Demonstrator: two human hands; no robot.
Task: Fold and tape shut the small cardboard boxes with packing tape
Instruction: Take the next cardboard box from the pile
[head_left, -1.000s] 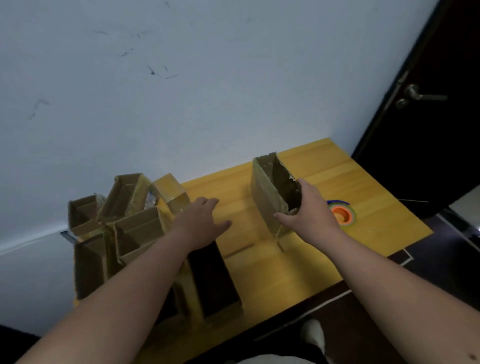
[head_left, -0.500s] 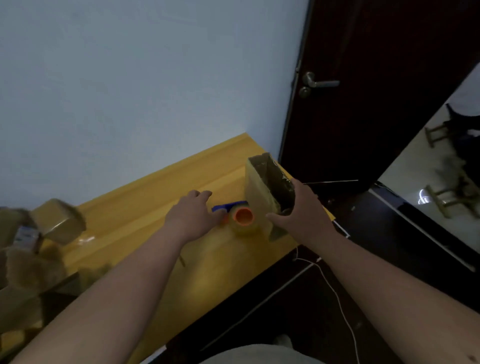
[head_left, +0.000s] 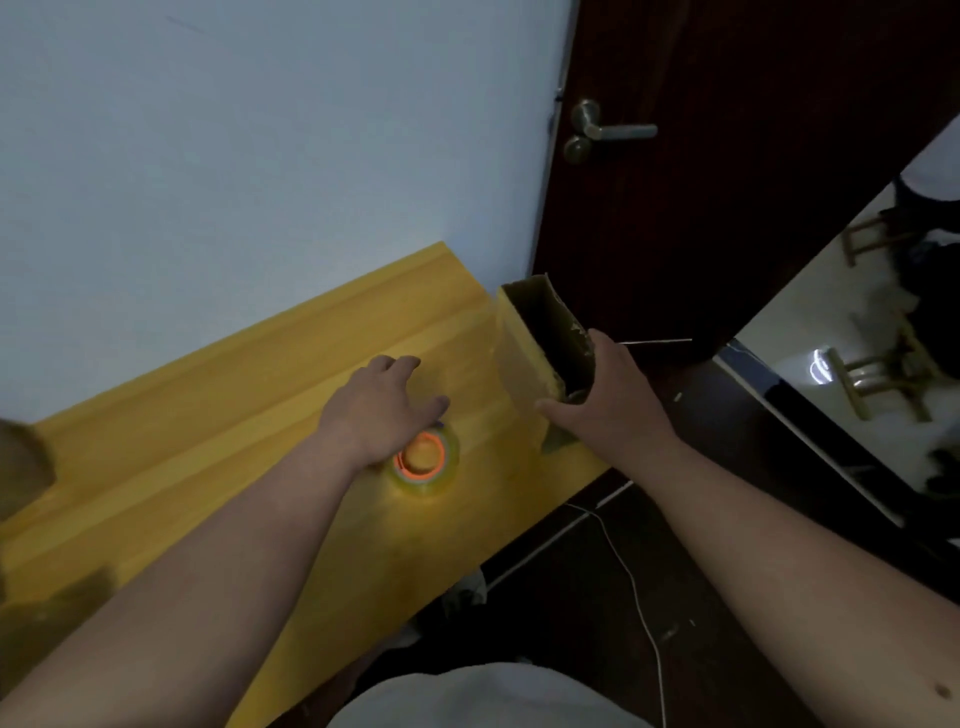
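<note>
My right hand (head_left: 605, 402) grips a small open cardboard box (head_left: 524, 358) at its near end, thumb on the outer side and fingers inside. The box stands tilted with its open top toward me, over the right end of the yellow table (head_left: 234, 415). My left hand (head_left: 382, 408) hovers with fingers spread just above and behind a roll of clear packing tape (head_left: 426, 460) with an orange core, which lies flat on the table. The hand covers the roll's far edge; whether it touches the roll I cannot tell.
A blurred piece of another cardboard box (head_left: 21, 462) shows at the left edge. A dark door (head_left: 727, 156) with a metal handle (head_left: 608, 130) stands right of the table. A white cable (head_left: 639, 597) runs across the dark floor below the table's edge.
The view has swung right, away from the pile of boxes. My left hand has moved over the tape roll, hiding the blue piece beside it. My right hand still holds the same box.
</note>
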